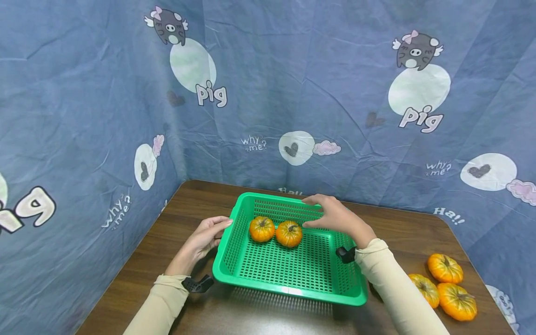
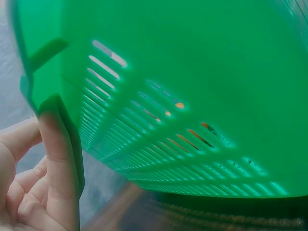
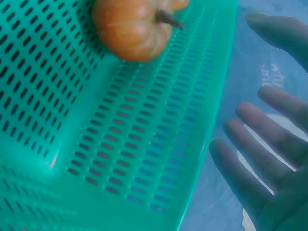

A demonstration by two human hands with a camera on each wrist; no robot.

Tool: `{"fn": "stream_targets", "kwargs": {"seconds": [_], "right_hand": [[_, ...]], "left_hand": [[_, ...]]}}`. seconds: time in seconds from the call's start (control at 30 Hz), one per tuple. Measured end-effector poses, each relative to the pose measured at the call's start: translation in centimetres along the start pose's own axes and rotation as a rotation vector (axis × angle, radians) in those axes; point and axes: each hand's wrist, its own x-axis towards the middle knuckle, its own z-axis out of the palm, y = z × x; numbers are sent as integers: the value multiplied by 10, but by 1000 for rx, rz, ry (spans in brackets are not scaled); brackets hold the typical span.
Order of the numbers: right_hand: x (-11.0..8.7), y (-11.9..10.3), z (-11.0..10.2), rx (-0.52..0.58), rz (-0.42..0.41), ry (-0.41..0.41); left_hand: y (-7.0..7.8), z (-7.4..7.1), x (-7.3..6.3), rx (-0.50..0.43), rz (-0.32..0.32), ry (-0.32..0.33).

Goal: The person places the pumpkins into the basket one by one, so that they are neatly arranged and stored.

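Observation:
A green plastic basket [image 1: 289, 291] with slotted walls is in the middle of the table, in front of me. My left hand [image 1: 207, 237] pinches its left rim, thumb on top and fingers underneath. In the left wrist view, fingers [image 2: 57, 163] lie along the basket's outer edge. Two small orange pumpkins sit side by side inside, a left pumpkin [image 1: 262, 229] and a right pumpkin [image 1: 289, 234] with a dark stem. Over the basket's back right part hovers my right hand [image 1: 335, 215], fingers spread and holding nothing. The right wrist view shows this hand [image 3: 274, 159] beside the rim.
At the table's right side several more orange pumpkins [image 1: 457, 301] lie close together, partly behind my right sleeve [image 1: 393, 284]. A blue patterned cloth [image 1: 259, 111] hangs right behind the brown wooden table [image 1: 201, 195] and along both sides.

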Motion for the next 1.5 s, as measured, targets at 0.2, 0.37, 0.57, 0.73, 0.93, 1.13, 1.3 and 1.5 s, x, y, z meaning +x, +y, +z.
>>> {"fn": "stream_targets", "kwargs": {"seconds": [0.2,0.37,0.57,0.73,0.93,1.13,1.3,1.5], "right_hand": [[-9,4,-10,-2,15,22],[-18,7,-19,-24,2,60],[-30,15,-28,-23,-5,92],[-43,23,-36,-29,12,117],[-62,34,-45,-55,60,132],[-82,43,-50,-90,119,152],[-98,51,-54,-113,123,185],[-115,62,-58,-123,149,202]], "left_hand": [[0,-1,0,5,0,0],[0,-1,0,13,4,0],[-2,-1,0,18,11,-4],[-2,-1,1,12,14,0],[-2,-1,1,11,9,0],[-2,-2,1,14,11,-11],[-2,-2,1,10,14,-10],[-1,-1,0,3,10,-9]]}}
